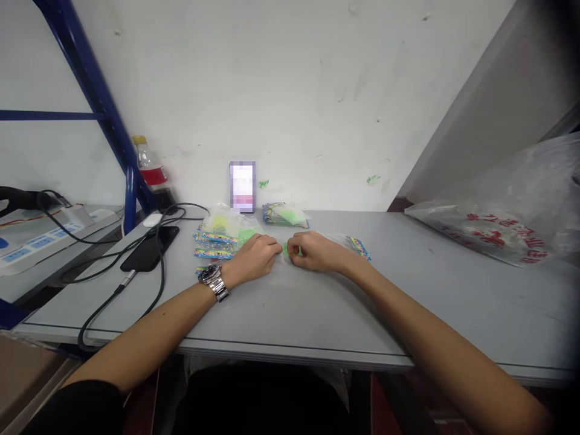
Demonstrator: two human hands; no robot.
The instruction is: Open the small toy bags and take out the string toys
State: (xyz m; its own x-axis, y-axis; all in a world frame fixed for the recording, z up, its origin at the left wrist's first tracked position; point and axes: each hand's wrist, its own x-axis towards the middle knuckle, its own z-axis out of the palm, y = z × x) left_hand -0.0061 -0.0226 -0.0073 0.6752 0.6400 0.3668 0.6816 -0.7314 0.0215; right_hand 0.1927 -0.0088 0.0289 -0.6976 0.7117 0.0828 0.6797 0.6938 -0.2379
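1. Hands: left hand [254, 257] and right hand [315, 252] pinch a small green piece [286, 249] between them, mid-table.
2. Packets [216, 237] crowd the left; bare grey table [317, 314] lies toward the near edge.

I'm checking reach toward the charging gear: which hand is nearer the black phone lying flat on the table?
Left. The left hand lies just right of the black phone; the right hand is farther right, beyond it.

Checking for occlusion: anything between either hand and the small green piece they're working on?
Nothing visible. The left hand and right hand both close on the small green piece between their fingertips. The packets lie behind the left hand, not in between.
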